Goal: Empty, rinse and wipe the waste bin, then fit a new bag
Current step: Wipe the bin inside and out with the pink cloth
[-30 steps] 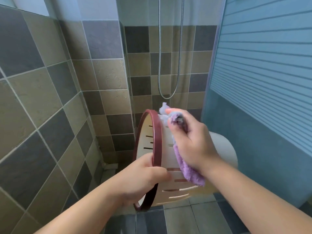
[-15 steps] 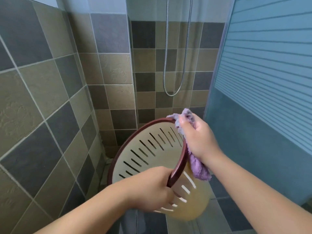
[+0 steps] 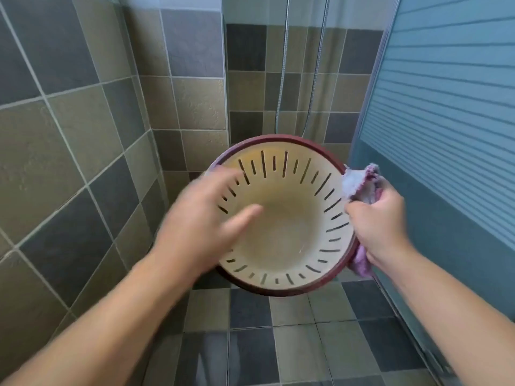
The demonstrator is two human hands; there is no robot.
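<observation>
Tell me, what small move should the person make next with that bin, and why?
Probably get the left hand back on the bin. It is blurred, its fingers straight over the opening, so only the right hand, which pinches the rim and the purple cloth, seems to hold it.

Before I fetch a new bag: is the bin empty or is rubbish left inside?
Empty. The bin is tipped toward the camera, and its pale floor and slotted walls show bare, with no bag fitted.

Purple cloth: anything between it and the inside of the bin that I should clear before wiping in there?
The left hand lies blurred across the bin mouth's left side. The purple cloth, gripped by the right hand, sits at the right rim, open there.
</observation>
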